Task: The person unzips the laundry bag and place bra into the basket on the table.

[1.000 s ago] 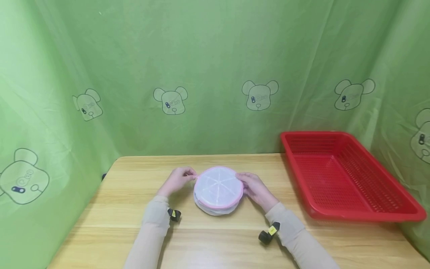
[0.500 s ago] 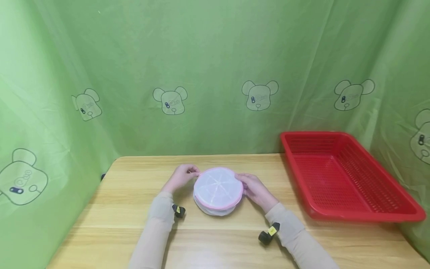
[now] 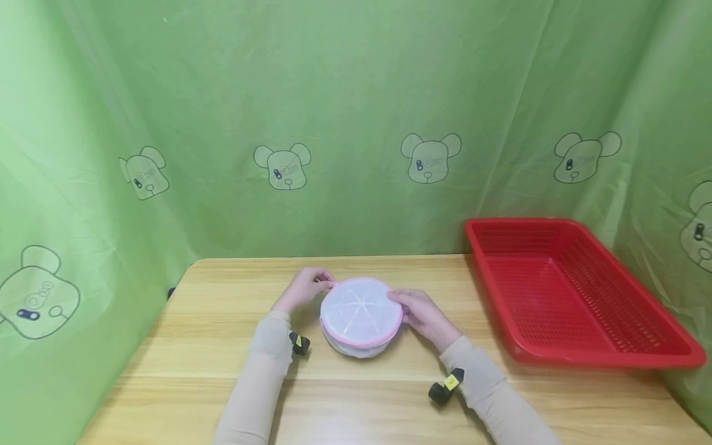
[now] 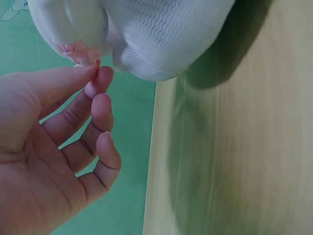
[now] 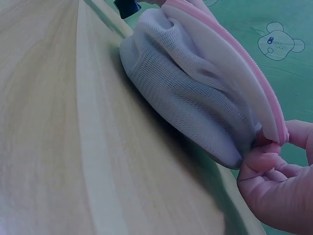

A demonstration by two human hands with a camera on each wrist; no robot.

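Observation:
A round white mesh laundry bag [image 3: 361, 310] with a pink zipper round its top edge sits on the wooden table. At the bag's far left edge, my left hand [image 3: 307, 287] pinches a small pink piece at the zipper between thumb and forefinger; the left wrist view shows the other fingers [image 4: 105, 152] loosely bent. My right hand [image 3: 421, 312] grips the bag's right edge, thumb on top and fingers below. In the right wrist view the pink zipper [image 5: 254, 63] runs along the rim, and the mesh side sags in folds. The bag's inside is hidden.
A large red plastic basket [image 3: 500, 309] stands at the table's right side. Green curtains [image 3: 356, 123] printed with bear heads enclose the back and both sides. A camera is strapped to each wrist, the left camera [image 3: 300, 343] close to the bag.
My left hand has moved away from me and slightly right along the bag's zippered edge, still pinching. The right hand keeps its hold and the bag has barely shifted.

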